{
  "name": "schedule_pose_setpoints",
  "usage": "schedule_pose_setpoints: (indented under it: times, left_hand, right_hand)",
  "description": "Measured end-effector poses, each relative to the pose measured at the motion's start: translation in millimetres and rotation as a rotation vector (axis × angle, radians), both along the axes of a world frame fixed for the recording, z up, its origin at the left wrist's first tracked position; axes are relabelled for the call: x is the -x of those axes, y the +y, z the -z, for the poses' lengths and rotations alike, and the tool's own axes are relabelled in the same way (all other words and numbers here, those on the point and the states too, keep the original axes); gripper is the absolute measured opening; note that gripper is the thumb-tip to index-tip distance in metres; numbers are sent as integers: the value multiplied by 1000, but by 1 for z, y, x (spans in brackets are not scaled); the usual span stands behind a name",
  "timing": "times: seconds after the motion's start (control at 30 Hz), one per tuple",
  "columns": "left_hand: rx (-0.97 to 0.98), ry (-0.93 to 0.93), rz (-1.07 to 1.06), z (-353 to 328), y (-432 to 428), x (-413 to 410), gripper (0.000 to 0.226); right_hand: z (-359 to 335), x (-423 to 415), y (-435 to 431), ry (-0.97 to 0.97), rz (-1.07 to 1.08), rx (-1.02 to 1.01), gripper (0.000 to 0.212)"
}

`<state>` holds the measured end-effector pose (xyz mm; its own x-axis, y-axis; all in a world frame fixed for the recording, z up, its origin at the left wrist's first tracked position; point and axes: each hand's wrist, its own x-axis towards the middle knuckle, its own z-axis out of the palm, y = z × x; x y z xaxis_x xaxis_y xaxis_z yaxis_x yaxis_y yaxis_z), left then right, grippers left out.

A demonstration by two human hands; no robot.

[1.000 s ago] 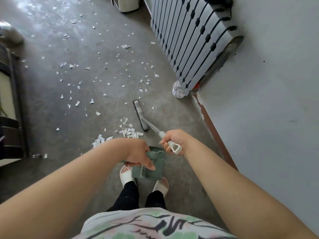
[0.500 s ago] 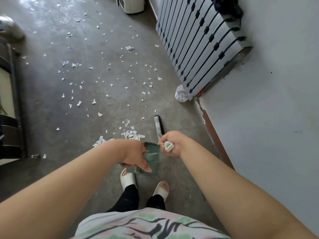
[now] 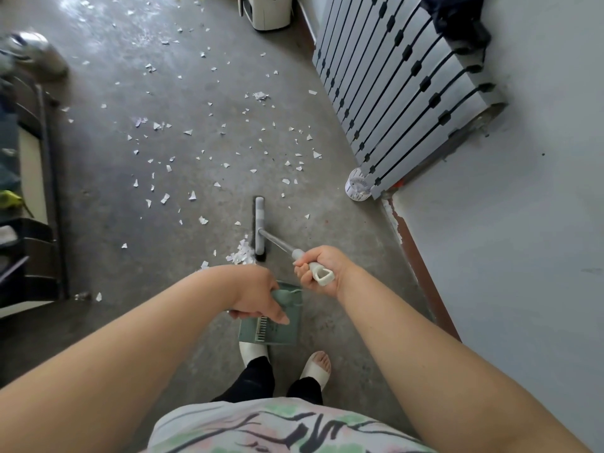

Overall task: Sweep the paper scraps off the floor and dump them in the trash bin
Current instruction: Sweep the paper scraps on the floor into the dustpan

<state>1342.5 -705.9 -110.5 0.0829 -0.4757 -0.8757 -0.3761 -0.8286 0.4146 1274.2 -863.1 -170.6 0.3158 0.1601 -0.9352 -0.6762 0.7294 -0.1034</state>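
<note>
Paper scraps [image 3: 243, 255]: dozens | broom [image 3: 259, 223]: one, right hand [image 3: 322, 268] fingers curled round | dustpan [image 3: 277, 333]: one, left hand [image 3: 258, 295] gripping

right hand [image 3: 322, 269] grips broom [image 3: 260, 228] beside scrap pile [image 3: 242, 255]; left hand [image 3: 258, 297] holds dustpan [image 3: 277, 328]

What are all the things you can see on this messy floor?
paper scraps: many, white, scattered over the grey floor
scrap pile: one, white, left of the broom head
broom: one, pale grey, head on the floor
dustpan: one, green, over the left slipper
slatted panel: one, grey, leaning on the right wall
round grille: one, white, at the panel's foot
dark cloth: one, atop the panel
appliance: one, white, top edge
slippers: two, white, on the feet
left hand: grips the dustpan
right hand: grips the broom handle
</note>
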Motion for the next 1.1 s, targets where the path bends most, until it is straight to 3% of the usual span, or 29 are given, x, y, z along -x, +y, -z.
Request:
schedule_pose_setpoints:
  times: [0.27,0.5,0.67,0.87,1.1]
  left_hand:
    - [41,-47,-3,-5,7,-21,36]
    - [76,-125,2,-8,9,-34,37]
    - [81,-161,-2,-13,4,-40,37]
    - [88,-169,-67,-14,-2,-47,34]
    - [58,-193,-159,-15,-20,-54,35]
  right_hand:
    - [-21,-28,-10,-14,-103,362,20]
    - [-17,-14,-40,108,-126,563,22]
    - [-4,-5,-60,206,-158,533,29]
    - [9,-20,-60,254,-159,496,24]
    - [10,-61,-45,116,-242,373,20]
